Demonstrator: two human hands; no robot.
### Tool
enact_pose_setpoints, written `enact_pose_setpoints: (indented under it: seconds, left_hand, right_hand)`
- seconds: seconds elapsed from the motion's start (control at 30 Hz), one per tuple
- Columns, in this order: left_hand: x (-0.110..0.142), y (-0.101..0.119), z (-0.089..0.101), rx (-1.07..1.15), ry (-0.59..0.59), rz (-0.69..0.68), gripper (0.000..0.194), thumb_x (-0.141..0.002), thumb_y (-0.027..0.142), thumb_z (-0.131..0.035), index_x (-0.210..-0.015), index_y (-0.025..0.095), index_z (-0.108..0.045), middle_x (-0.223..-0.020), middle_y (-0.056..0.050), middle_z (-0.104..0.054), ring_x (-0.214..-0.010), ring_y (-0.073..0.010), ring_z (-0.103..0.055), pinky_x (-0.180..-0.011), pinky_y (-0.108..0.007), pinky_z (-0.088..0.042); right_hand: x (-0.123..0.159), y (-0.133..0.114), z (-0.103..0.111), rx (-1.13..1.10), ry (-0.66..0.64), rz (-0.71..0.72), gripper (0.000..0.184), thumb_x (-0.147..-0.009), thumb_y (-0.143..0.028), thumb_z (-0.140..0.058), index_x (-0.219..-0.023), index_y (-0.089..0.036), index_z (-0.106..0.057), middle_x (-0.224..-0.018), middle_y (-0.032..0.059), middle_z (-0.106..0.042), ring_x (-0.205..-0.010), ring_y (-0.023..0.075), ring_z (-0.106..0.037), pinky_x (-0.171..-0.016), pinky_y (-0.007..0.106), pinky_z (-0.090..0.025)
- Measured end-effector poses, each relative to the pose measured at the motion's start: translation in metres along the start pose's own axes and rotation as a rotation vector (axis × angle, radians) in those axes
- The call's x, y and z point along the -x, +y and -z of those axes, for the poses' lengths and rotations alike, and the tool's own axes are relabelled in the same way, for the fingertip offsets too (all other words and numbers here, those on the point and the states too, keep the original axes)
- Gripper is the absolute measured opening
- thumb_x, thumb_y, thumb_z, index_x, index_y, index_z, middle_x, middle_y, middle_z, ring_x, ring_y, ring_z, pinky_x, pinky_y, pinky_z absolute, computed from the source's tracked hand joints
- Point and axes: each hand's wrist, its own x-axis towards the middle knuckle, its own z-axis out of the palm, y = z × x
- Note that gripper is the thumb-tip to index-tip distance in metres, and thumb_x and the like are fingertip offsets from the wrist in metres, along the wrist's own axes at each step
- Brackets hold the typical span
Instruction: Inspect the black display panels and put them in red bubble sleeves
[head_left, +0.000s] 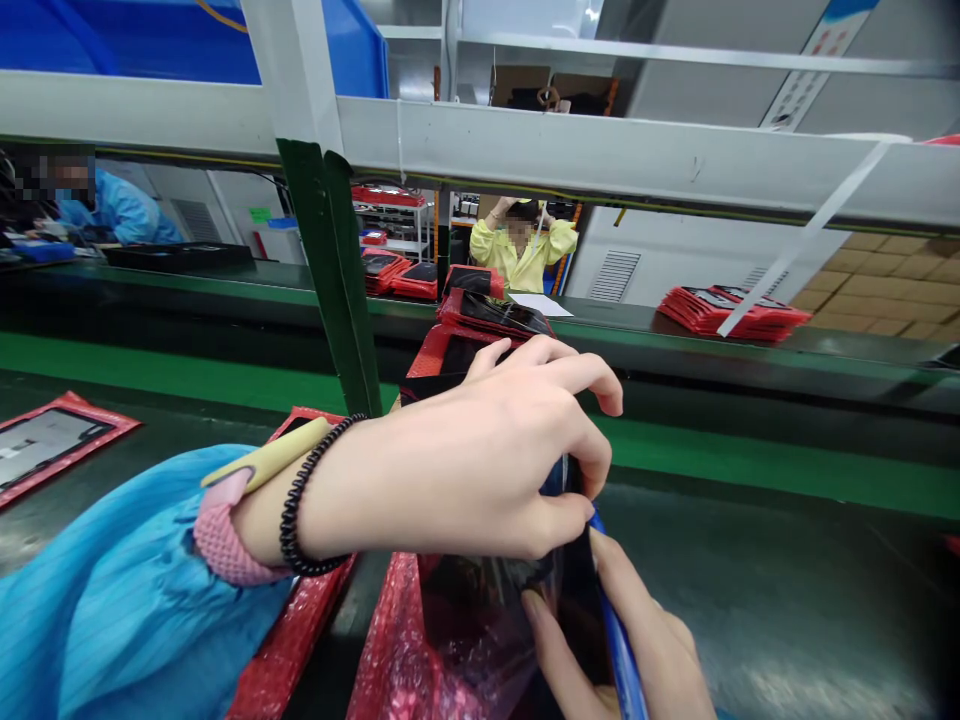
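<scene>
A dark glossy panel (487,610), with a shiny film-like surface, lies tilted in front of me. My left hand (517,440) reaches across it from the left, thumb and index finger pinched at its upper right edge, the other fingers raised and bent. My right hand (637,630) grips the right side, thumb on the face and fingers around the outer edge. A blue strip (621,650) runs along that edge; I cannot tell whether it belongs to the panel. Red bubble wrap (397,640) shows at the panel's left. My left wrist partly hides the panel.
Red-wrapped panels (495,312) are stacked beyond my hands; another (60,440) lies at left. A green post (330,270) rises ahead. Past it runs another bench with a red-wrapped stack (731,312). A person in yellow (517,260) and one in blue (127,205) are there.
</scene>
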Motion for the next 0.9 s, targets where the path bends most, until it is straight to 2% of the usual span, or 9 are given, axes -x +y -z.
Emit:
enact_pose_setpoints:
  seconds: [0.1, 0.27, 0.43, 0.67, 0.9]
  left_hand:
    - [-0.0004, 0.001, -0.0024, -0.016, 0.03, 0.026, 0.012, -0.076, 0.021, -0.072, -0.072, 0.031, -0.075, -0.12, 0.001, -0.061, -0.115, -0.023, -0.054, -0.096, -0.041, -0.05]
    - [-0.0025, 0.002, -0.0057, -0.028, 0.051, 0.044, 0.012, -0.073, 0.02, -0.073, -0.07, 0.031, -0.075, -0.117, 0.002, -0.062, -0.11, -0.0218, -0.057, -0.094, -0.038, -0.053]
    - [-0.0037, 0.0018, -0.0062, -0.027, 0.049, 0.051, 0.011, -0.072, 0.021, -0.074, -0.071, 0.032, -0.075, -0.116, 0.003, -0.062, -0.109, -0.0214, -0.057, -0.094, -0.038, -0.053]
    - [-0.0033, 0.0028, -0.0054, -0.038, 0.062, 0.043, 0.011, -0.071, 0.021, -0.075, -0.066, 0.031, -0.074, -0.114, 0.003, -0.064, -0.107, -0.0206, -0.059, -0.092, -0.035, -0.055]
    - [-0.0032, 0.0025, -0.0069, -0.005, 0.058, 0.053, 0.011, -0.072, 0.02, -0.074, -0.067, 0.03, -0.074, -0.115, 0.001, -0.062, -0.111, -0.0222, -0.056, -0.095, -0.038, -0.052]
  right_hand:
    - [-0.0013, 0.0017, -0.0007, -0.018, -0.008, 0.021, 0.04, -0.085, -0.025, -0.059, -0.124, -0.025, -0.052, -0.072, -0.0027, -0.074, -0.047, 0.0172, -0.066, -0.05, 0.025, -0.055]
    - [0.0008, -0.0007, -0.005, -0.055, 0.038, -0.077, 0.031, -0.086, -0.033, -0.059, -0.115, -0.026, -0.058, -0.069, -0.003, -0.072, -0.048, 0.0177, -0.065, -0.043, 0.025, -0.052]
    - [0.0021, -0.0014, -0.0071, -0.049, 0.07, -0.089, 0.031, -0.085, -0.037, -0.059, -0.113, -0.025, -0.059, -0.069, -0.0016, -0.072, -0.046, 0.0175, -0.064, -0.04, 0.025, -0.051]
    - [0.0024, 0.0, -0.0038, -0.015, 0.032, -0.073, 0.033, -0.085, -0.035, -0.061, -0.116, -0.025, -0.056, -0.074, -0.0008, -0.074, -0.05, 0.0185, -0.066, -0.043, 0.025, -0.053]
    - [0.0011, -0.0004, -0.0046, -0.037, 0.032, -0.084, 0.033, -0.085, -0.034, -0.061, -0.116, -0.026, -0.055, -0.072, -0.0031, -0.074, -0.05, 0.0179, -0.067, -0.043, 0.025, -0.053]
